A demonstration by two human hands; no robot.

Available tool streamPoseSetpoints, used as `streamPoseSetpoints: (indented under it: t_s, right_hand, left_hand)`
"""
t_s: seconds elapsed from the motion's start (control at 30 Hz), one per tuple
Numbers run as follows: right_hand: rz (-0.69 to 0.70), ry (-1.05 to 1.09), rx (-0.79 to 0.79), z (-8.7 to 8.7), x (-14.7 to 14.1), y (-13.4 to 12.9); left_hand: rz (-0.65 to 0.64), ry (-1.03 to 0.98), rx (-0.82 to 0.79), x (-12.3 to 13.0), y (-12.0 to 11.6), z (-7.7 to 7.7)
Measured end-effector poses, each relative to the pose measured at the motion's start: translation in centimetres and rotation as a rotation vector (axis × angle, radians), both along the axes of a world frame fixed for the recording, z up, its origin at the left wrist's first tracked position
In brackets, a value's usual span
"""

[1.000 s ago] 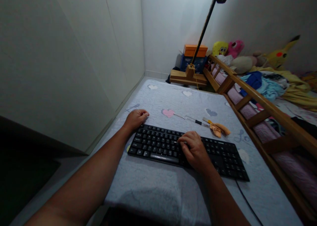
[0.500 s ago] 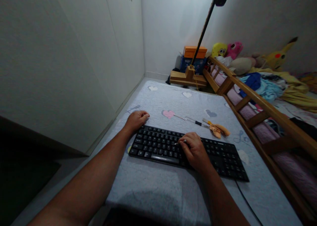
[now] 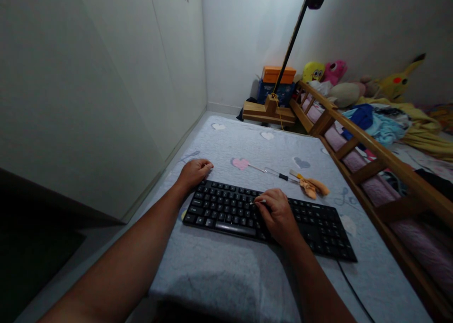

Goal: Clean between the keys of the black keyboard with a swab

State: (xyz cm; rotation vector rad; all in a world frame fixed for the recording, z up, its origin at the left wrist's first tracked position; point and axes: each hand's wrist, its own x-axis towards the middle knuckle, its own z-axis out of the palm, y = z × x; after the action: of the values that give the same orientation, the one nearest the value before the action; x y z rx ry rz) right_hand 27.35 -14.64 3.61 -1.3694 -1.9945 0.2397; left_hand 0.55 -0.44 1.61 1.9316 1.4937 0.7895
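Observation:
A black keyboard [image 3: 226, 217] lies slanted on the cloth-covered table. Over its middle keys, my right hand [image 3: 278, 212] pinches a thin cotton swab [image 3: 258, 202], one white tip pointing left onto the keys. My left hand [image 3: 194, 172] rests at the keyboard's upper left corner with fingers curled in; whether anything is inside them is hidden. Beyond the keyboard lie another thin white stick [image 3: 256, 168], a metal tool with a black sleeve [image 3: 283, 177], a small yellow-handled brush [image 3: 295, 173] and a crumpled orange cloth [image 3: 311, 187].
A wooden bed rail [image 3: 368, 144] runs along the table's right side, with clothes and plush toys behind it. White cabinet doors [image 3: 141, 78] stand on the left. A lamp pole on a wooden base [image 3: 269, 111] is past the far edge. The keyboard cable [image 3: 354, 290] trails toward me.
The keyboard's near edge has shifted very slightly. My right hand stays over the same keys, with the swab tip moved a touch; my left hand is almost still.

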Motion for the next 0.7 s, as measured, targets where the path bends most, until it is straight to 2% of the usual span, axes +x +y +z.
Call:
streamPoseSetpoints:
  t_s: [0.33, 0.7]
  right_hand:
    - [0.03, -0.005, -0.014, 0.04, -0.02, -0.27]
    - [0.074, -0.018, -0.026, 0.42, -0.15, -0.64]
  left_hand:
    - [-0.011, -0.021, 0.001, -0.21, -0.02, -0.48]
    - [-0.011, -0.018, 0.01, -0.13, -0.29, -0.06]
